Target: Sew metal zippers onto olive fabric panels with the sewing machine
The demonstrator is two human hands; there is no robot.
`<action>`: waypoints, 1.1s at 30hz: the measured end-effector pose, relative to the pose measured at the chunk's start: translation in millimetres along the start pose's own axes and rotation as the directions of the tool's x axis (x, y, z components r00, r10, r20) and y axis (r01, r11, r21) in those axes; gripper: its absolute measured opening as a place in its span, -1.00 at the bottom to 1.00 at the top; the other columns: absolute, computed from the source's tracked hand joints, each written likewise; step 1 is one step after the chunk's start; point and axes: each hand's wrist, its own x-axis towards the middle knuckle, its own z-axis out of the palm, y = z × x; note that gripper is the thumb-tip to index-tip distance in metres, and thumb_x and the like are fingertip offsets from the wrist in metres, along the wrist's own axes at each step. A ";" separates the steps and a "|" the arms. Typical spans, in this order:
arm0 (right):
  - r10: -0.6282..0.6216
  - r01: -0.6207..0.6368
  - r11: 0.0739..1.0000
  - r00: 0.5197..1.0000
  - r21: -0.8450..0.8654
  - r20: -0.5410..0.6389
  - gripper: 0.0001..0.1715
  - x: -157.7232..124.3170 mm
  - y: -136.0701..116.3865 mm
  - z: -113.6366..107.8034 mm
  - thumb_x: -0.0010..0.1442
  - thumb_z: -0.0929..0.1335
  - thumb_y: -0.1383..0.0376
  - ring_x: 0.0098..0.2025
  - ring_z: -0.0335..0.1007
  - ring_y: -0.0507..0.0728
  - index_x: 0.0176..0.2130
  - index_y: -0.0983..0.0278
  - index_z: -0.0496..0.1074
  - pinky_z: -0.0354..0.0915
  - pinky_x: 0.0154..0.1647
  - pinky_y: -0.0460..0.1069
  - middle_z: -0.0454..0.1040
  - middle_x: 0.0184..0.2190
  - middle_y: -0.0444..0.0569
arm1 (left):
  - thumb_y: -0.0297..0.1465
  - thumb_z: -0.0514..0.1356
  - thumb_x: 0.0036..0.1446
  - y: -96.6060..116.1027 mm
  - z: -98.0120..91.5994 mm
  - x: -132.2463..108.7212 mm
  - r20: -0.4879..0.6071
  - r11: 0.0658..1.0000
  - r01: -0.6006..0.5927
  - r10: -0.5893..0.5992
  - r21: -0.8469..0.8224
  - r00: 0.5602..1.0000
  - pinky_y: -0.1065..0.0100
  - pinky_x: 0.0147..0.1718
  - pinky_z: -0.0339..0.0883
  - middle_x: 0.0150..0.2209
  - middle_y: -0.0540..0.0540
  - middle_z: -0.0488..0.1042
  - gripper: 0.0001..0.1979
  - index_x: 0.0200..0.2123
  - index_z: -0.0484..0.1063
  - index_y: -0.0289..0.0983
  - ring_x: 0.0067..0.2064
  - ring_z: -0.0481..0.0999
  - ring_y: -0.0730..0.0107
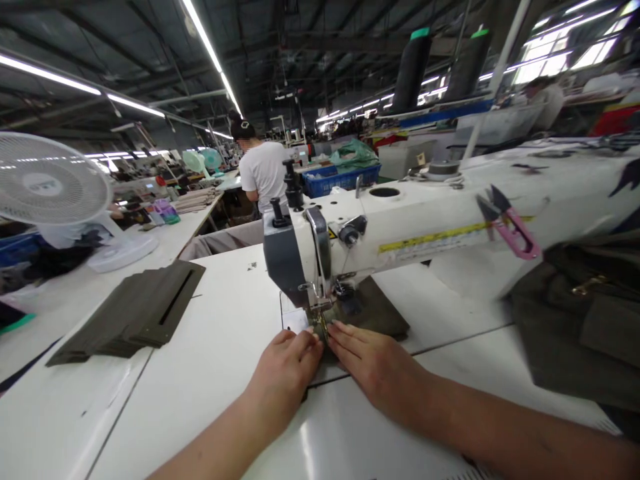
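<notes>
- A long white tabletop [225, 293] spreads beneath and around the sewing machine.
- The white industrial sewing machine [400, 220], with a dark grey end cover, is the landmark.
- A dark olive cloth bundle [570, 333] with brass-coloured hardware lies right of the machine.
- A round white plastic fan [50, 180] stands well left of the machine.
- A fanned stack of flat olive fabric panels [135, 307] lies left of the machine, nearer than the fan.
- A flat olive fabric piece [380, 310] lies under the machine's needle area, extending rightward.
- The right hand [370, 363], fingers nearly straight and together, rests on that piece just before the machine's needle.
- The left hand [287, 373], fingers bent and bunched, touches its near left part; whether either hand pinches it, I cannot tell.
- Pink-handled, dark-bladed snips [520, 233] sit against the machine's arm.
- A small brass-coloured strip [323, 325] shows between the fingertips, below the machine's needle.
</notes>
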 end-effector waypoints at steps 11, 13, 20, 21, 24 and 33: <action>0.073 -0.080 0.990 0.995 0.115 0.065 -0.66 18.0 20.7 10.4 0.10 0.16 0.58 -0.18 0.43 0.14 -0.25 0.48 0.45 0.31 -0.04 -0.03 0.51 -0.25 0.11 | -0.59 -0.03 0.17 -18.4 11.7 6.2 -0.053 0.988 0.074 -0.082 -0.135 0.995 0.27 -0.34 0.42 -0.29 -0.20 0.44 -0.79 -0.18 0.33 -0.37 -0.34 0.41 0.28; 0.090 -0.102 0.984 0.992 0.147 0.091 -0.69 19.2 22.9 12.1 0.08 0.17 0.58 -0.19 0.42 0.14 -0.28 0.46 0.45 0.30 -0.03 -0.03 0.51 -0.26 0.11 | -0.58 -0.01 0.17 -19.9 14.4 4.8 -0.087 0.980 0.087 -0.104 -0.177 0.991 0.27 -0.32 0.42 -0.27 -0.19 0.44 -0.81 -0.19 0.34 -0.34 -0.31 0.42 0.27; 0.124 -0.147 0.977 0.981 0.155 0.149 -0.67 17.3 26.0 19.9 0.06 0.18 0.57 -0.21 0.42 0.16 -0.23 0.45 0.44 0.34 -0.12 0.00 0.50 -0.27 0.13 | -0.55 0.00 0.17 -20.7 15.9 6.6 -0.015 0.971 0.154 -0.159 -0.184 0.987 0.24 -0.33 0.40 -0.29 -0.16 0.44 -0.82 -0.23 0.37 -0.32 -0.31 0.41 0.26; 0.129 -0.154 0.976 0.978 0.152 0.161 -0.66 16.9 26.3 21.0 0.05 0.18 0.57 -0.22 0.42 0.16 -0.22 0.45 0.43 0.34 -0.12 0.01 0.50 -0.27 0.13 | -0.55 0.01 0.16 -20.6 15.5 7.2 -0.010 0.970 0.160 -0.165 -0.182 0.986 0.25 -0.34 0.40 -0.30 -0.16 0.44 -0.83 -0.25 0.37 -0.32 -0.32 0.41 0.27; 0.141 -0.170 0.973 0.972 0.154 0.187 -0.64 16.9 26.8 21.8 0.06 0.17 0.57 -0.20 0.42 0.16 -0.20 0.44 0.43 0.34 -0.11 0.01 0.50 -0.26 0.14 | -0.57 0.02 0.14 -20.5 14.9 8.0 0.001 0.968 0.175 -0.178 -0.178 0.984 0.27 -0.35 0.39 -0.32 -0.14 0.44 -0.83 -0.30 0.39 -0.32 -0.34 0.39 0.29; 0.192 -0.241 0.926 0.963 0.292 0.188 -0.71 23.4 25.5 12.6 0.12 0.18 0.53 -0.23 0.41 0.13 -0.27 0.35 0.42 0.34 -0.16 -0.01 0.49 -0.28 0.06 | -0.62 0.02 0.11 -20.1 21.3 5.7 -0.037 0.960 0.209 -0.219 -0.187 0.975 0.28 -0.34 0.38 -0.34 -0.14 0.44 -0.81 -0.32 0.40 -0.33 -0.36 0.39 0.30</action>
